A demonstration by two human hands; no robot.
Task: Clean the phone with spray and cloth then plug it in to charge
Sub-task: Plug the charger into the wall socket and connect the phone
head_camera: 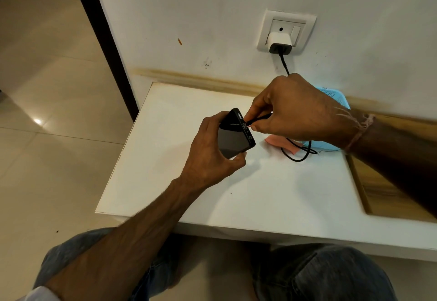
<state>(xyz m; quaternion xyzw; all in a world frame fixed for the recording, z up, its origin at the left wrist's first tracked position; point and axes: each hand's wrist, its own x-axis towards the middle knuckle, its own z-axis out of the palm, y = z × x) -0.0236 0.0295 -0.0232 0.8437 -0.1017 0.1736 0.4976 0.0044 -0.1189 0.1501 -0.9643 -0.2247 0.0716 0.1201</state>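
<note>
The white desk (272, 194) fills the middle of the view. The left forearm reaches in from 7 o'clock. The left hand (210, 156) is curled round the dark phone (234, 137), holding it tilted above the desk with its port end toward 1 o'clock. The right hand (295, 109) comes in from 3 o'clock and pinches the plug of the black cable (285, 64) at that port; whether it is seated I cannot tell. At 12 o'clock the white charger (280, 42) sits in the wall socket (287, 20).
</note>
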